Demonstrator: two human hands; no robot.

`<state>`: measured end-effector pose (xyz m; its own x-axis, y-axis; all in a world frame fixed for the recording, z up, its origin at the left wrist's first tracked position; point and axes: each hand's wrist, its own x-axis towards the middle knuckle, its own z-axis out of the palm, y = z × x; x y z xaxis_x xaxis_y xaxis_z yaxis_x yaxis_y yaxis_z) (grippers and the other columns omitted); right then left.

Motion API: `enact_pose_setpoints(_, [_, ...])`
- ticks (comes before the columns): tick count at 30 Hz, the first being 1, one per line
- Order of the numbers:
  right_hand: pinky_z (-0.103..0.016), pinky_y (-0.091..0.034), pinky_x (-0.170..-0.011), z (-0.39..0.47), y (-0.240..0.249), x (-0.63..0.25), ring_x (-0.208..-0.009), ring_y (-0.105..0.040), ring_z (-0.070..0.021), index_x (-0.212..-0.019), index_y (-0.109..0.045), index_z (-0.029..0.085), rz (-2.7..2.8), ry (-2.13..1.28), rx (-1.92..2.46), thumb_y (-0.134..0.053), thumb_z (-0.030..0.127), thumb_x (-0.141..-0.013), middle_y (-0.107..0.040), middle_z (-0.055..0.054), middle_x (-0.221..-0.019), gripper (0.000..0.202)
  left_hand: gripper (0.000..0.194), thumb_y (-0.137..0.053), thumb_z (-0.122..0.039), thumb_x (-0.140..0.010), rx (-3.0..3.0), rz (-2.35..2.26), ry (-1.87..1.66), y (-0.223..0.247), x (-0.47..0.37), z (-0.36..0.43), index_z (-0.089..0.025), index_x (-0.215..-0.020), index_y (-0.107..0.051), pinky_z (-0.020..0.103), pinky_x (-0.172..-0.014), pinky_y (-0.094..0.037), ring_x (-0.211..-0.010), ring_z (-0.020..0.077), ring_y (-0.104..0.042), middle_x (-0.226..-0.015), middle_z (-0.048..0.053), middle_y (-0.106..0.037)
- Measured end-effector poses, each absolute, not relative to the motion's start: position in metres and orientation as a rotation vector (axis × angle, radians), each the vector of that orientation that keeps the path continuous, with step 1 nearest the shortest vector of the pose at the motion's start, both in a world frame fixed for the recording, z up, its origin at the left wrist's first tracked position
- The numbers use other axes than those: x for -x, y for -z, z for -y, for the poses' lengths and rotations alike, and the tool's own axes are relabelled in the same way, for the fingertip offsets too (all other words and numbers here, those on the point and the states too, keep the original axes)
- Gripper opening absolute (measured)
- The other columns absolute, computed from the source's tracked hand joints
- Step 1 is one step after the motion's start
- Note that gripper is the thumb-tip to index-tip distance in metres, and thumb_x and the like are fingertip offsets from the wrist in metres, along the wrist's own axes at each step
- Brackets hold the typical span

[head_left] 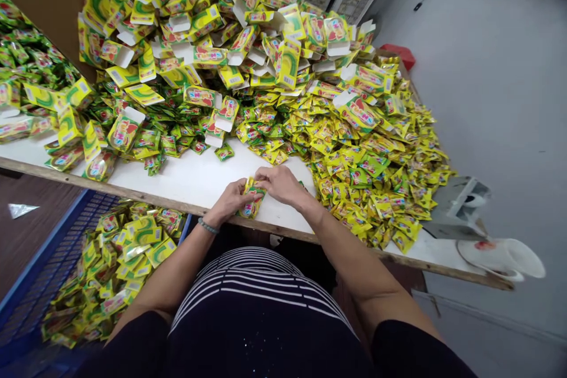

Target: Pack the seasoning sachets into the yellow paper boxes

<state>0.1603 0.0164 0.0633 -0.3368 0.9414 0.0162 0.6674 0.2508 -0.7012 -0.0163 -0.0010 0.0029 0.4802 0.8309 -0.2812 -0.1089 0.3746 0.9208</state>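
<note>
A small yellow-and-green candy box [251, 205] stands near the table's front edge, its printed side toward me. My left hand [231, 198], with a beaded bracelet at the wrist, is closed round the box's left side. My right hand [278, 183] has its fingers bent together at the top end of the same box; the flap there is mostly hidden under them. Right of my hands spreads a heap of small yellow candy sachets [354, 171]. Behind lies a big pile of yellow boxes [208, 56], many with white end flaps standing out.
Below the table's left edge sits a blue plastic crate [33, 269] full of yellow boxes. Green sachets [26, 59] lie at far left beside a cardboard carton [48, 0]. A grey device [456, 209] and a white jug [500, 255] stand at the right end.
</note>
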Motion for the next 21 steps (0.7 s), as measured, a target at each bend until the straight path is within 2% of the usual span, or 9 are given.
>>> enact_pose_setpoints(4, [-0.026, -0.043, -0.066, -0.016, -0.057, -0.162, -0.069, -0.063, -0.016, -0.08, -0.074, 0.021, 2.061, -0.99, 1.384, -0.069, 0.016, -0.077, -0.071, 0.0, -0.073, 0.008, 0.045, -0.086, -0.039, -0.061, -0.982, -0.838, -0.706, -0.001, 0.018, 0.002, -0.015, -0.088, -0.059, 0.024, -0.063, -0.044, -0.065, 0.0115, -0.057, -0.077, -0.001, -0.064])
enact_pose_setpoints(9, [-0.03, -0.042, -0.074, -0.009, -0.053, -0.164, -0.081, -0.062, -0.0199, -0.083, -0.078, 0.022, 2.213, -0.687, 1.505, -0.065, 0.013, -0.083, -0.072, -0.005, -0.079, 0.016, 0.045, -0.084, -0.042, -0.064, -0.992, -0.861, -0.736, 0.004, 0.021, 0.004, -0.014, -0.091, -0.062, 0.025, -0.067, -0.046, -0.07, 0.013, -0.059, -0.08, 0.001, -0.065])
enact_pose_setpoints(12, [-0.031, -0.041, -0.077, -0.004, -0.055, -0.162, -0.084, -0.061, -0.0197, -0.094, -0.078, 0.022, 2.34, -0.668, 1.519, -0.058, 0.015, -0.09, -0.072, -0.006, -0.084, 0.022, 0.045, -0.082, -0.042, -0.068, -1.059, -0.897, -0.747, 0.006, 0.025, 0.005, -0.013, -0.098, -0.065, 0.027, -0.073, -0.048, -0.078, 0.0154, -0.062, -0.088, 0.003, -0.068])
enact_pose_setpoints(14, [-0.034, -0.039, -0.085, -0.001, -0.054, -0.159, -0.094, -0.061, -0.0211, -0.099, -0.076, 0.022, 2.341, -0.623, 1.519, -0.057, 0.019, -0.092, -0.073, -0.007, -0.09, 0.02, 0.045, -0.079, -0.042, -0.07, -1.107, -0.909, -0.754, 0.008, 0.027, 0.005, -0.013, -0.102, -0.066, 0.028, -0.077, -0.049, -0.083, 0.0175, -0.064, -0.092, 0.004, -0.07])
enact_pose_setpoints(18, [-0.044, -0.032, -0.096, 0.007, -0.042, -0.147, -0.113, -0.054, -0.0268, -0.089, -0.074, 0.018, 2.345, -0.48, 1.526, -0.06, 0.025, -0.092, -0.073, -0.009, -0.089, 0.016, 0.05, -0.078, -0.041, -0.071, -1.201, -0.939, -0.829, 0.012, 0.03, 0.006, -0.014, -0.111, -0.064, 0.03, -0.081, -0.049, -0.088, 0.0189, -0.065, -0.096, 0.005, -0.071])
enact_pose_setpoints(21, [-0.046, -0.032, -0.098, 0.013, -0.03, -0.144, -0.112, -0.054, -0.0272, -0.083, -0.072, 0.02, 2.269, -0.492, 1.502, -0.06, 0.026, -0.091, -0.072, -0.009, -0.087, 0.016, 0.066, -0.077, -0.04, -0.071, -1.205, -1.003, -0.896, 0.014, 0.033, 0.009, -0.017, -0.127, -0.05, 0.028, -0.075, -0.05, -0.079, 0.0164, -0.066, -0.088, 0.002, -0.07])
